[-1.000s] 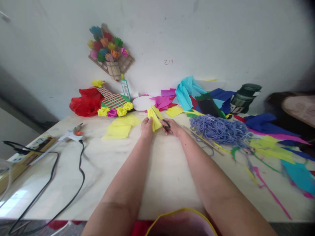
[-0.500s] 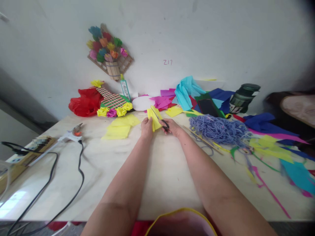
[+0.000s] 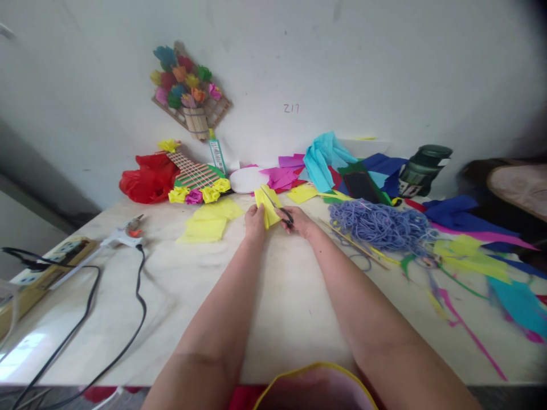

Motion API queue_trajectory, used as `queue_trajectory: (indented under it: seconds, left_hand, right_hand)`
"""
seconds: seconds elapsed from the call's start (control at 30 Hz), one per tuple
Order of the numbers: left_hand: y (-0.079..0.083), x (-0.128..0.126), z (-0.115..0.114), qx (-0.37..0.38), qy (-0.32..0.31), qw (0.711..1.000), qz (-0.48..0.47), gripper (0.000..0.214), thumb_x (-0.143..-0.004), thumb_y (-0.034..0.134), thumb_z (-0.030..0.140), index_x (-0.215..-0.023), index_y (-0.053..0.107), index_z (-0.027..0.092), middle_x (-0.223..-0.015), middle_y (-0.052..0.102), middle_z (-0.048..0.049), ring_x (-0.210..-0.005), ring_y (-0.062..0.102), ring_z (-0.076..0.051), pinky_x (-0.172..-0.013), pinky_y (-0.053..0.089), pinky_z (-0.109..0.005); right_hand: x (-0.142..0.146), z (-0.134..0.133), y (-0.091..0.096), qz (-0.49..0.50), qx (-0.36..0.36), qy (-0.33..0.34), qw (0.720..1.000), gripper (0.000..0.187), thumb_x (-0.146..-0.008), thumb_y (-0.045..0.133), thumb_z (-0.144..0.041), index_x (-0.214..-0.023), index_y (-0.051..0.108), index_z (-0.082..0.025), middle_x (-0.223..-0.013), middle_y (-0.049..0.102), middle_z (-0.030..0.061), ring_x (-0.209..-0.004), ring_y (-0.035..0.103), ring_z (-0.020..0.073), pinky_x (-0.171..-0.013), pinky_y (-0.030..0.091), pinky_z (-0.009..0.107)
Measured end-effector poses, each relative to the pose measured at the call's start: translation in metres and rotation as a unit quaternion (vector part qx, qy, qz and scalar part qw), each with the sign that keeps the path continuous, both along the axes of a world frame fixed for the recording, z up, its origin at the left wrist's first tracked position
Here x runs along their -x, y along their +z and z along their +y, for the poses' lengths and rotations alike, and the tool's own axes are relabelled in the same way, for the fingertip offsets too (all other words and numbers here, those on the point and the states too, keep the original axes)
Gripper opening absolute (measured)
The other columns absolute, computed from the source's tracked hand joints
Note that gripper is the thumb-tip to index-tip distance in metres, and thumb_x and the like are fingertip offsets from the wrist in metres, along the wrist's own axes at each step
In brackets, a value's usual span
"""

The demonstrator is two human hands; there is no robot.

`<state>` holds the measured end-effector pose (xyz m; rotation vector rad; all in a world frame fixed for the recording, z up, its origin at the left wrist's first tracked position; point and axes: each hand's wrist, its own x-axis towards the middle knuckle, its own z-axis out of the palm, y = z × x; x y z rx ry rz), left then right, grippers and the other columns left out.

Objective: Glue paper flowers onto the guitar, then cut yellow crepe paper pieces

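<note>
My left hand (image 3: 255, 222) pinches a folded piece of yellow crepe paper (image 3: 269, 206) and holds it upright over the table (image 3: 273, 307). Closed round the dark handles of a pair of scissors (image 3: 280, 212), my right hand (image 3: 300, 221) sits just right of the paper. The blades reach up and left into the yellow paper. More yellow sheets (image 3: 209, 221) lie flat on the table to the left of my hands.
A heap of purple yarn (image 3: 378, 223) and loose coloured paper strips (image 3: 474, 256) lie to the right. A glue gun (image 3: 123, 233) with a black cord (image 3: 128, 319) and a power strip (image 3: 47, 266) are at left. Paper flower crafts (image 3: 194, 185), a red bag (image 3: 143, 177) and a dark jug (image 3: 421, 171) line the wall.
The scissor blades have shifted slightly up into the yellow paper. Both hands stay in nearly the same place.
</note>
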<state>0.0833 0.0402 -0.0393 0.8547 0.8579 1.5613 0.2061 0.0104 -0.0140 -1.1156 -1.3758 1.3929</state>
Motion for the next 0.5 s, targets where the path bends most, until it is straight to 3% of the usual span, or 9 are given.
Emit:
queue_trajectory:
  seconds: [0.5]
  left_hand:
    - [-0.0031,0.0006,0.0030,0.009,0.020,1.000,0.016,0.024,-0.064,0.059,0.036,-0.075,0.053,0.015,-0.062,0.059,-0.0023,-0.055,0.056,-0.015,-0.059,0.046,-0.030]
  right_hand:
    - [0.0019,-0.0020,0.0036,0.008,-0.002,-0.006,1.000,0.033,-0.067,0.062,-0.046,-0.065,0.044,-0.017,-0.039,0.046,-0.0068,-0.029,0.039,0.0048,-0.027,0.028,0.015]
